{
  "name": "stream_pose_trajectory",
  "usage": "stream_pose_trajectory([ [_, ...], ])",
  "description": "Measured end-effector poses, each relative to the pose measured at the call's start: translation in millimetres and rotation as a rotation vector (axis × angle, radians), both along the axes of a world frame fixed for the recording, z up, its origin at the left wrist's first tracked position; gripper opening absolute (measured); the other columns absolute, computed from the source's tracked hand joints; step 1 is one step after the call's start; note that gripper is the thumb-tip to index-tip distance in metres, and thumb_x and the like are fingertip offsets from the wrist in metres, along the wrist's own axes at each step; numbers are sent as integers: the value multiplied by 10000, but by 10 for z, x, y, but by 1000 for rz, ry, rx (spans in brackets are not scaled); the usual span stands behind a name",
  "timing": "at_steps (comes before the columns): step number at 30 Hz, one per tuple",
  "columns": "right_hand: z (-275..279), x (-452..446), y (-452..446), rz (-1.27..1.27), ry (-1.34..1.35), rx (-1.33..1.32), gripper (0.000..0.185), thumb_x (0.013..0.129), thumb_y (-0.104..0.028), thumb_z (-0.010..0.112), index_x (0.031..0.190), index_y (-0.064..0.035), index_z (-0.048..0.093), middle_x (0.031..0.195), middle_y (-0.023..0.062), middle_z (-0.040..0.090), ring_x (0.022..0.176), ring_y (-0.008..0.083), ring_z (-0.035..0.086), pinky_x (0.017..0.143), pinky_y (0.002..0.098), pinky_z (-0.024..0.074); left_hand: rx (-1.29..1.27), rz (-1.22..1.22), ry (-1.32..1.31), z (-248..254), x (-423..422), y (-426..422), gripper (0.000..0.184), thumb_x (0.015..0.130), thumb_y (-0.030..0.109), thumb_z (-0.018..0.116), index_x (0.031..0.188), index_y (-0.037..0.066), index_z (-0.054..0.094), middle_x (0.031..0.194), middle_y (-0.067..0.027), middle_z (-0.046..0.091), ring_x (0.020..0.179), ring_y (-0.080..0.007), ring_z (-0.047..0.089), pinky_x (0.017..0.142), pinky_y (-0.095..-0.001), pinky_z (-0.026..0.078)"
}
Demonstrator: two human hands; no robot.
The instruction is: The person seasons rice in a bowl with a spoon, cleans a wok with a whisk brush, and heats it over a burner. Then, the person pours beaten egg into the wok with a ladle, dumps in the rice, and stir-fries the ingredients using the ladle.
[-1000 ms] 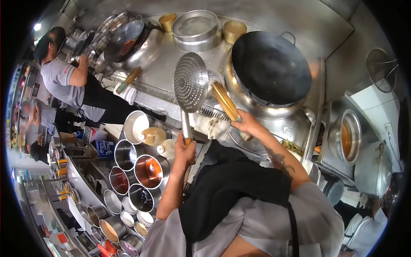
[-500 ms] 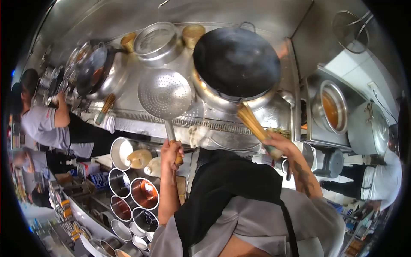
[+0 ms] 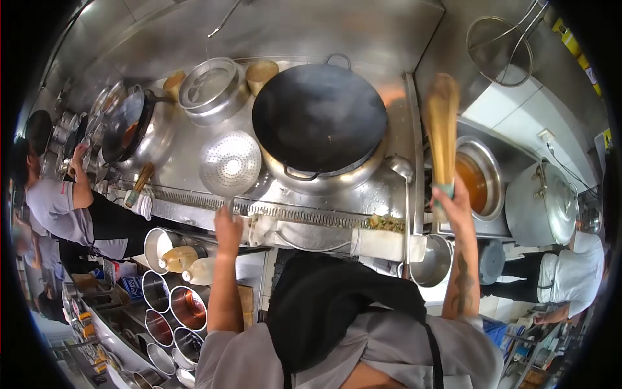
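My left hand is closed around the handle of a round perforated metal skimmer, whose bowl lies over the steel cooktop left of the wok. A bamboo wok brush with a green-wrapped grip is held upright in my right hand, its bristle end blurred. That brush is apart from the wok, to its right. The large black wok sits on a metal ring, dark and faintly steaming inside. Beside it on the right a ladle rests with its long handle toward me.
Behind the skimmer stands a lidded steel pot. Orange liquid fills a bowl at right, near a big covered pot. Sauce containers stand at lower left. A co-worker works at left; another person is at right.
The wok brush has been lifted away from the wok's front rim, up and to the right. My left hand has moved left with the skimmer. My view has shifted too.
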State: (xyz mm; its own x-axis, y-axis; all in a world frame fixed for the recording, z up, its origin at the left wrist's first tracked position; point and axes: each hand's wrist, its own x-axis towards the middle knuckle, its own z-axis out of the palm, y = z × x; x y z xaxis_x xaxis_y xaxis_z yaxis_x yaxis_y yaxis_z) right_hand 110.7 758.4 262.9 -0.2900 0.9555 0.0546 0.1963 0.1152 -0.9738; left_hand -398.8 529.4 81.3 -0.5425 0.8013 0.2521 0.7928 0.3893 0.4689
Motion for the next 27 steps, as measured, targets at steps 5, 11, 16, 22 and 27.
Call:
stream_pose_trajectory([
  [5,731,-695,792,-80,-22,333,645,809,-135,749,1372,-19,456,1070,39,618,920,122,581,812,248,477,294,-589,173,1011,1158,1191,415,760,105,670,1123,-37,525,984,-195,563,964,-356,515,848,-457,402],
  [11,1615,-2013,1499,-32,423,589,494,871,-196,699,1306,-66,505,945,6,600,759,75,580,652,226,500,95,-637,245,574,1376,1651,94,807,127,577,731,77,553,657,-94,604,651,-283,601,692,-414,463],
  [16,124,-3135,2694,-263,198,932,475,876,-296,676,1254,-70,498,871,55,588,661,129,574,568,293,479,176,-630,146,505,1375,1689,190,850,175,587,694,80,533,614,-108,590,625,-292,613,643,-429,467],
  [22,-510,-3170,2744,-57,184,-424,541,876,-309,659,1311,-81,433,802,114,594,535,210,604,373,335,475,189,-687,100,496,1262,1732,162,857,174,589,738,73,546,677,-113,613,689,-288,624,679,-434,469],
  [27,417,-2590,2713,-164,-171,198,405,875,-265,655,1202,-62,531,772,106,626,581,176,608,468,312,484,117,-701,51,508,1352,1751,168,871,176,583,745,71,546,658,-106,614,671,-283,628,667,-420,476],
])
